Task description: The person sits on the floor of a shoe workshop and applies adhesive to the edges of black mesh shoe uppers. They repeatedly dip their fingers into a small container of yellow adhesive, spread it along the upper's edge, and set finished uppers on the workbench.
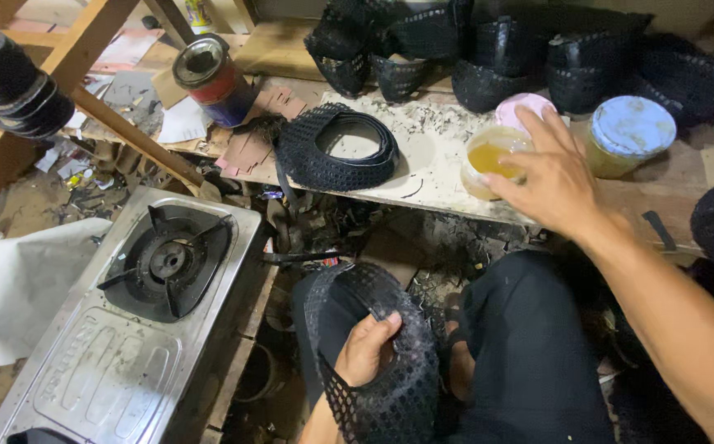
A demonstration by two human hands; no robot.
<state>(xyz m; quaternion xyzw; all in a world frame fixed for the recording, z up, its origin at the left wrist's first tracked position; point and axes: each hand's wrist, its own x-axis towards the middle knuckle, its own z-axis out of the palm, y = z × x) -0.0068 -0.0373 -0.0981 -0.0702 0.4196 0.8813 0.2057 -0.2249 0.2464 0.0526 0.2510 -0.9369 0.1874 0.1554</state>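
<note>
My left hand (pixel 365 349) grips a black perforated shoe upper (pixel 390 386) low in the view, above my lap. My right hand (pixel 550 177) reaches over an open clear jar of yellowish glue (pixel 489 160) on the low work board (pixel 431 177), fingers spread and touching its rim. Whether it holds anything is not clear. A pink lid (pixel 521 111) lies just behind the jar. Another black mesh upper (pixel 336 152) lies flat on the board to the left.
A single-burner steel gas stove (pixel 151 304) stands at lower left. A tin can (pixel 213 82) sits behind the board, a blue-lidded jar (pixel 628 136) at right. Several black mesh uppers (pixel 497 57) line the back; stacked soles (pixel 11 82) at far left. Scraps litter the floor.
</note>
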